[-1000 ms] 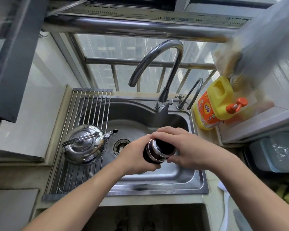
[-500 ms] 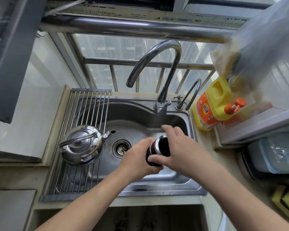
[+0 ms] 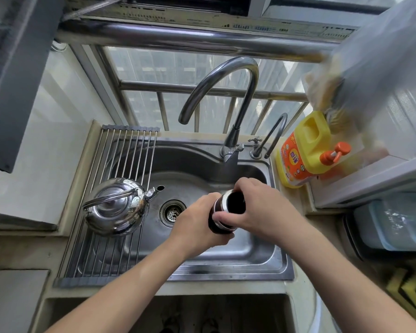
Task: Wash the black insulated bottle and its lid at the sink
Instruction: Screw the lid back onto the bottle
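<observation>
One black insulated bottle with steel bands [image 3: 217,212] is held over the single stainless steel sink [image 3: 226,270]. The left hand [image 3: 197,228] has its grip curled round the body; the right hand [image 3: 264,212] pinches the top. Two curved steel taps stand behind, one tall [image 3: 240,62] and one small [image 3: 283,115].

Plainly a home kitchen, at the washing-up corner. Told by a stainless steel sink [image 3: 226,272] let into a pale desk [image 3: 17,251], with a round strainer drain [image 3: 173,213] in its floor, and a tall gooseneck tap [image 3: 245,97] beside a smaller curved tap [image 3: 277,126] at the back rim. Over the sink's left part, a roll-up rack of steel rods [image 3: 127,150] bearing a shiny steel kettle [image 3: 117,207]. Just right of the taps, a yellow pump jug of dish soap [image 3: 305,150] with an orange label. Behind, a barred window [image 3: 202,88]; lower right, a clear plastic tub [image 3: 394,224].
</observation>
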